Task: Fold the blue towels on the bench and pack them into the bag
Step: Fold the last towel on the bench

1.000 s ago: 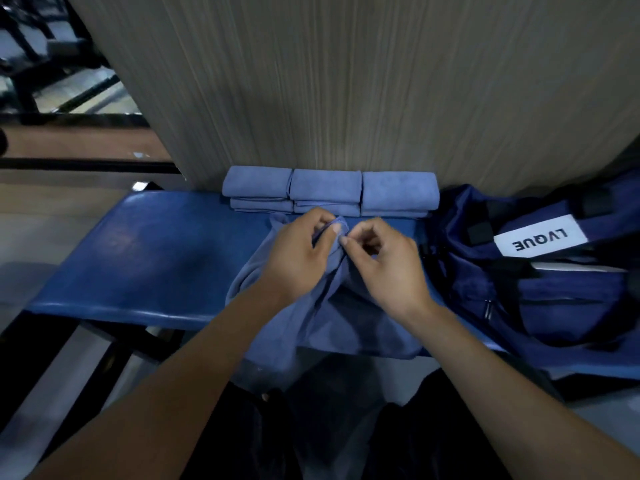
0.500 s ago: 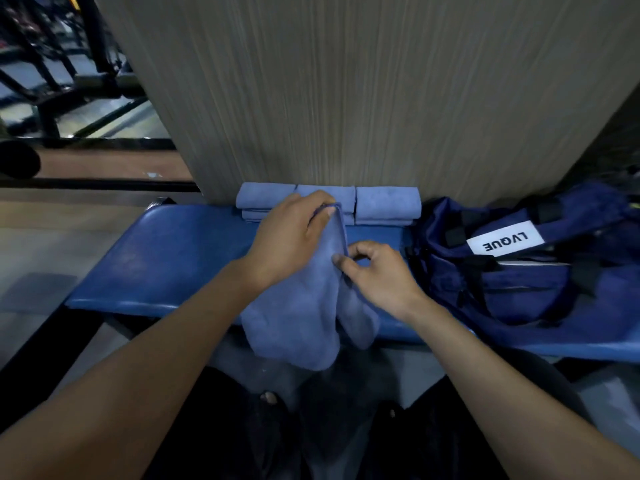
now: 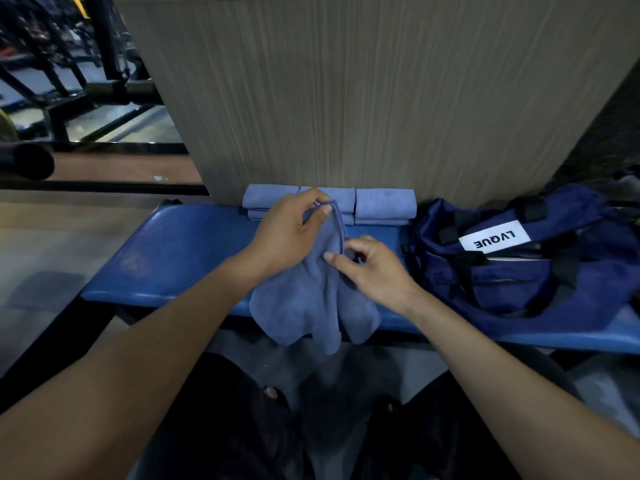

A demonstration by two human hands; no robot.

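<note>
Towel in hand: soft blue microfibre towel (image 3: 311, 289), unfolded, dangling in loose lobes over the front edge of the glossy blue padded bench (image 3: 166, 258).
Left hand: left hand (image 3: 287, 233) is clenched on the top hem, thumb and forefinger pinching a bunched corner up near the back of the bench.
Right hand: right hand (image 3: 374, 271) sits lower and to the right, thumb and fingertips nipping the hem that runs down from the left hand's pinch. Looks like a light grip, not a fist.
Key relation: towel's long axis runs top to bottom, hanging from the left hand, with the held hem sloping down to the right hand. My guess is the next move is sliding the right hand along that hem to find the other corner, so the right hand is the one that does the travelling.
Nearer hand: both are on the cloth; left is closer to the stacks, right is closer to the bag.
Folded count: three neat piles of folded blue towels (image 3: 384, 206) side by side against the grey wood-grain wall panel (image 3: 381, 98), the middle one partly hidden by the left hand. How many towels are in each pile, can't tell.
Loose count: one towel.
Bag count: one navy fabric duffel bag (image 3: 519, 268) with a white label, lying at the right end of the bench, just beside the right-hand pile. Nothing visibly packed in it yet.
</note>
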